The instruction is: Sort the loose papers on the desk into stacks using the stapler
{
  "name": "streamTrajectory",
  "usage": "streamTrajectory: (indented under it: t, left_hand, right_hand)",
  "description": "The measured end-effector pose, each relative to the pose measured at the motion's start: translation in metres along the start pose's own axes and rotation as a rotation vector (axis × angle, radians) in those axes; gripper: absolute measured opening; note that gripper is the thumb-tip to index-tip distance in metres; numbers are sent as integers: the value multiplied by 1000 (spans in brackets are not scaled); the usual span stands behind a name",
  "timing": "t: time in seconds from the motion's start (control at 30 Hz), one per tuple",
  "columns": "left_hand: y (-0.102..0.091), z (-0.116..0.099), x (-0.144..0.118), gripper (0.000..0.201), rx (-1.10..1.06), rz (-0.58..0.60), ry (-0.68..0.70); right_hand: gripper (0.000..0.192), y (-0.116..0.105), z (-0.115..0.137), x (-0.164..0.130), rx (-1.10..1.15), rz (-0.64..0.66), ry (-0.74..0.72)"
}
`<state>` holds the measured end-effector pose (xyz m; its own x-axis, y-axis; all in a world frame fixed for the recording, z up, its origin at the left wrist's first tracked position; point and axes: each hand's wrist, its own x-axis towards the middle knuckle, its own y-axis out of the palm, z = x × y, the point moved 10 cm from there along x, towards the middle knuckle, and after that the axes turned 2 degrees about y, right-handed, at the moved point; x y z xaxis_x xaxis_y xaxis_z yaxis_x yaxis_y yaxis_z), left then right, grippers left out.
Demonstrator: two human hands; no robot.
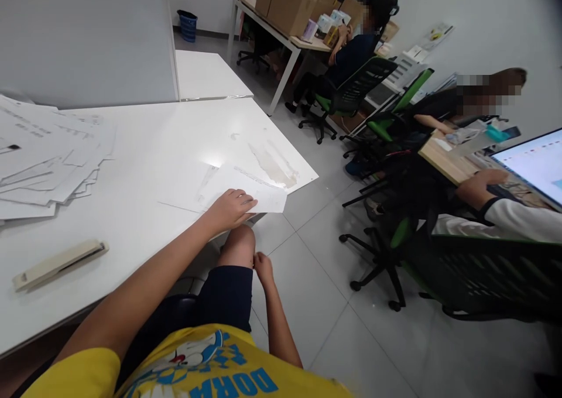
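Note:
At the near edge of the white table (pixel 144 170), my left hand (pixel 230 210) is closed over a sheet of paper (pixel 267 196), its fingers on the top face. Part of that sheet juts past the table edge, and other sheets lie partly under it. My right hand (pixel 263 267) hangs below the table beside my knee, loosely curled, with nothing visible in it. A beige stapler (pixel 61 263) lies on the table to the left. Behind it spreads a messy pile of printed papers (pixel 48 158).
A grey partition (pixel 88 41) borders the table's far side. On the right stand green and black office chairs (pixel 492 275) and a laptop (pixel 535 164) with a person's hand near it. Two people sit farther back. Cardboard boxes (pixel 290 9) are stacked on another desk.

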<state>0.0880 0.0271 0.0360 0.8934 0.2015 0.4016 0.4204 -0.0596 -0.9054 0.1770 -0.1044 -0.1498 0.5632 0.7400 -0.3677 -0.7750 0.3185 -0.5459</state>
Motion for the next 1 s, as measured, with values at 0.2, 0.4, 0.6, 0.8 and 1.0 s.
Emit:
streamTrajectory:
  t: [0.2, 0.4, 0.6, 0.8, 1.0]
  left_hand:
    - [-9, -12, -10, 31, 55, -24, 9]
    - [-39, -64, -61, 37, 295, -99, 78]
    - [-59, -82, -121, 42, 339, -137, -69]
    - [-58, -56, -164, 42, 149, 20, -294]
    - [-93, -46, -213, 57, -53, 95, -397]
  right_hand:
    - [58, -38, 29, -4, 376, -2, -103]
    - [61, -11, 116, -56, 809, 344, -285]
    - [73, 29, 172, -96, 803, 375, -428]
    - [58, 80, 185, -111, 833, 396, -343]
    - [42, 105, 168, -108, 789, 317, -186]
